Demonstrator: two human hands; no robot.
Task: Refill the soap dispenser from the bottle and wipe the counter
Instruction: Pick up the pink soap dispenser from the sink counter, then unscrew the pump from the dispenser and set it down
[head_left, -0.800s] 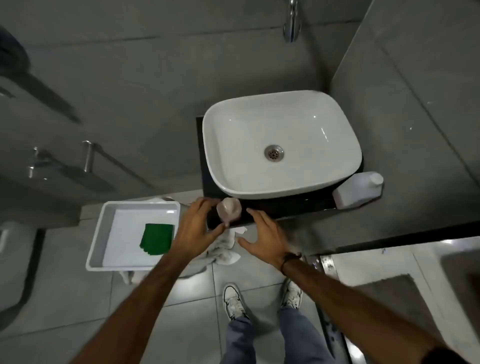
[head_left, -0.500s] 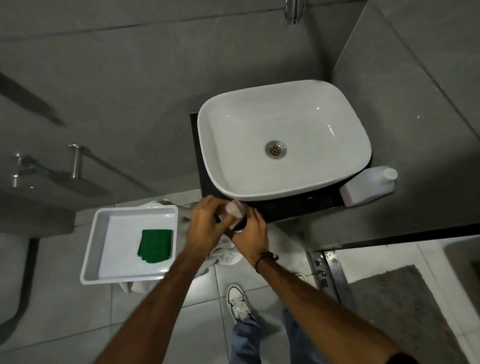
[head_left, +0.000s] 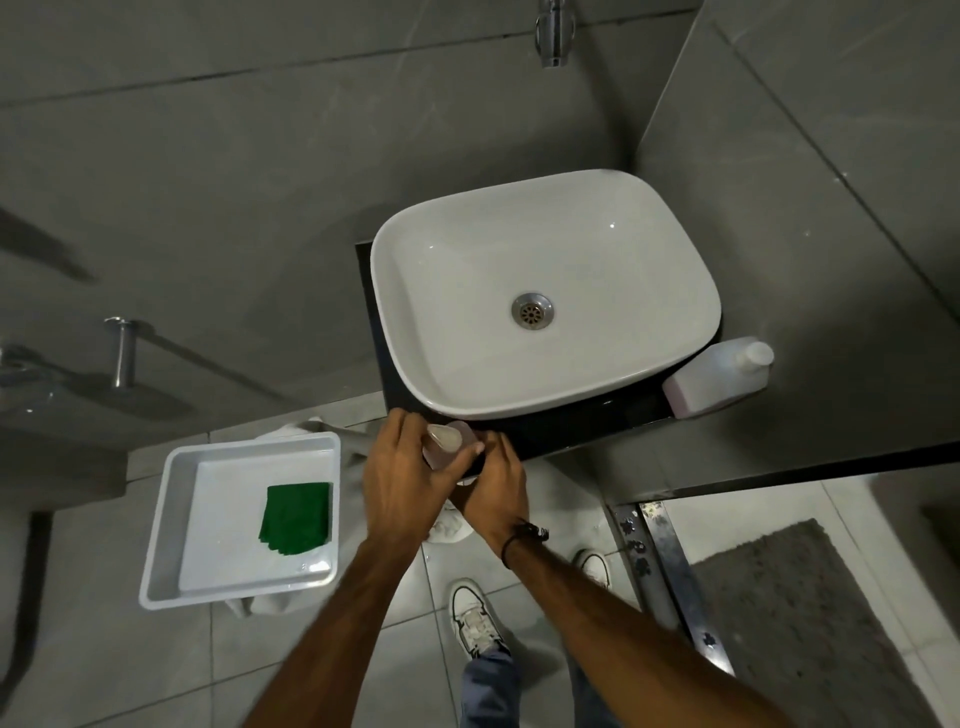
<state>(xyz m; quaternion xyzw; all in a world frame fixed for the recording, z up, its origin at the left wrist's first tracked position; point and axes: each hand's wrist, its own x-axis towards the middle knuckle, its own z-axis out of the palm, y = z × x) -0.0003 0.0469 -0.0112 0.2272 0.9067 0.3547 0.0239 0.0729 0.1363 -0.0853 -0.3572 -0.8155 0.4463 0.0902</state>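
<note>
- Head cam: we've got both hands on the soap dispenser (head_left: 448, 448) at the front edge of the dark surface (head_left: 571, 423)
- left hand (head_left: 402, 478) wraps it, right hand (head_left: 493, 491) grips its base
- refill bottle (head_left: 719, 376) lies right of the sink (head_left: 545, 291)

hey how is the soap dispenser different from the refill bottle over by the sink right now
The soap dispenser sits at the counter's front edge, left of the basin's middle, with both the left hand and the right hand closed around it; the refill bottle stands untouched at the basin's right corner. The dispenser looks smaller and pinkish with a pump top; the bottle is whitish with a round cap. Both rest on the dark counter.
</note>
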